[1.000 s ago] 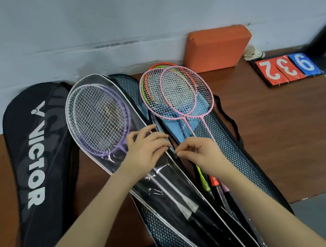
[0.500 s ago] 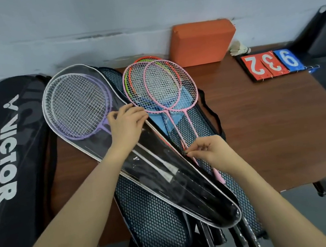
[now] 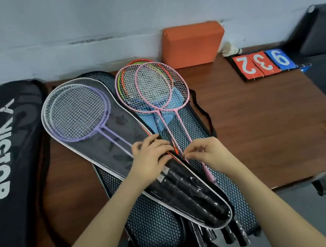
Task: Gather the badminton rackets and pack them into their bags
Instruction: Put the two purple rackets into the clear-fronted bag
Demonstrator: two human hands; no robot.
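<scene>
The right hand (image 3: 207,154) pinches something small, thumb against fingertips, at the right edge of the clear bag (image 3: 107,151); it looks like the zipper pull, though it is too small to be sure. The left hand (image 3: 152,158) presses on that same bag beside it, fingers curled down over the plastic at the edge, holding it steady.

Inside the clear bag lie two purple rackets (image 3: 77,111), heads toward the wall, their black grips at the bag's near end. So this pair is packed, and closing the bag seems to be the step in hand.

Just right of the clear bag, partly under its edge, several loose rackets (image 3: 153,87) in pink, orange and green rest on a black mesh bag (image 3: 156,223) that runs beneath it. These are not yet packed. Left of the clear bag lies a black Victor bag (image 3: 2,157), flat on the wooden table (image 3: 261,120); whether it holds anything I cannot tell.
</scene>
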